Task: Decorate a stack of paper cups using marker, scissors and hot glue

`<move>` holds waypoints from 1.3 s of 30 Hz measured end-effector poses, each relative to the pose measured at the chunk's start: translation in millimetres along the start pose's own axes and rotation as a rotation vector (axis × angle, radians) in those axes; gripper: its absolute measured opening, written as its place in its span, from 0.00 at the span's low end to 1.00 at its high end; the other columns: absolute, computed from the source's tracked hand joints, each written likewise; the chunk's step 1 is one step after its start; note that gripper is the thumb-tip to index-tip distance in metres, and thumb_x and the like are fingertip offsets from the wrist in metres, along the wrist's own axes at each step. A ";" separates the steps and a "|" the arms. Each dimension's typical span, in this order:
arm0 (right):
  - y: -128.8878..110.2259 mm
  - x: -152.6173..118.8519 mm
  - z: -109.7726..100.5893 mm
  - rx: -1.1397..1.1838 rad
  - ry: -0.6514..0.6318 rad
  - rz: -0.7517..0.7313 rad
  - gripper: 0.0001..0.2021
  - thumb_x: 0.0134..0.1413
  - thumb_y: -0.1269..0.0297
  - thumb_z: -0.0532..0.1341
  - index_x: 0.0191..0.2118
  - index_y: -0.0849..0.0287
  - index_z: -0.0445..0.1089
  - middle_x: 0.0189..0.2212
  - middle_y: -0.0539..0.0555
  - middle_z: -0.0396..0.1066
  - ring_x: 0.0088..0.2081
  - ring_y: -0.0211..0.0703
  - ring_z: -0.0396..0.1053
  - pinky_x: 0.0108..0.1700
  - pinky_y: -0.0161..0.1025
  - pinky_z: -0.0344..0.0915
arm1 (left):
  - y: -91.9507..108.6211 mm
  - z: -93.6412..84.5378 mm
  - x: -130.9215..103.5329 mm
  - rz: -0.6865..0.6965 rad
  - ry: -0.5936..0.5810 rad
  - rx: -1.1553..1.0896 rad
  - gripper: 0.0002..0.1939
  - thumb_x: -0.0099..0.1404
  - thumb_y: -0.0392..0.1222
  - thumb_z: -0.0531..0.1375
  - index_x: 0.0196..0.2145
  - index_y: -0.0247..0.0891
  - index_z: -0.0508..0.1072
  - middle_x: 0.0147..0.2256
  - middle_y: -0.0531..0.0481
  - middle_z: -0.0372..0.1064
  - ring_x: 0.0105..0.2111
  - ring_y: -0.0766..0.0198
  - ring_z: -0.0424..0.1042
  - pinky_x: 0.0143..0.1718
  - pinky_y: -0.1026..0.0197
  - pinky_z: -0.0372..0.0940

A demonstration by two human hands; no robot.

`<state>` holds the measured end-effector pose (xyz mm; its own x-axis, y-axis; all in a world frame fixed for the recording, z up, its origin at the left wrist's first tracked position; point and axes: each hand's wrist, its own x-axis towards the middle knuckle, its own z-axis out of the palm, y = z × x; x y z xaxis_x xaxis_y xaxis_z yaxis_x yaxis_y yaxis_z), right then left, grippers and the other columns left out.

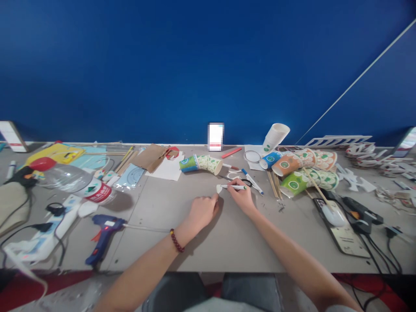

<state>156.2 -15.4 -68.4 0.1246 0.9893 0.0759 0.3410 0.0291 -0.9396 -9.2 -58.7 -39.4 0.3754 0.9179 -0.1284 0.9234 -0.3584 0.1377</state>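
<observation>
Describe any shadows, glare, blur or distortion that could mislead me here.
All in the head view: soft shadow beside the left hand; small white piece too soft for detail; middle phone washed out and pixelated; highlights on the plastic bottle; wide-angle stretching toward the edges.

The grey desk bears a blue glue gun left of the left hand, a blue marker just beyond the right hand, and green-patterned cups beyond both.
</observation>
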 end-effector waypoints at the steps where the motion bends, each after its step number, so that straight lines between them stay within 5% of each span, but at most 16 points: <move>1: 0.1 0.1 0.0 0.004 0.000 0.000 0.04 0.42 0.64 0.57 0.25 0.58 0.66 0.19 0.47 0.63 0.22 0.37 0.59 0.25 0.34 0.55 | 0.0 0.2 0.1 -0.002 0.000 0.001 0.13 0.69 0.40 0.46 0.46 0.37 0.66 0.30 0.43 0.74 0.30 0.55 0.75 0.31 0.58 0.64; 39: -1.6 -1.7 -0.7 0.033 0.021 -0.018 0.04 0.41 0.65 0.56 0.21 0.57 0.63 0.16 0.45 0.60 0.22 0.37 0.57 0.25 0.34 0.53 | -1.4 0.7 0.1 -0.011 0.001 -0.014 0.16 0.70 0.41 0.45 0.50 0.37 0.67 0.31 0.42 0.75 0.31 0.54 0.75 0.32 0.57 0.63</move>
<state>156.2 -17.2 -66.8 0.1382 0.9854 0.0997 0.3124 0.0521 -0.9485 -10.5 -58.2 -40.3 0.3650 0.9220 -0.1289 0.9262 -0.3457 0.1503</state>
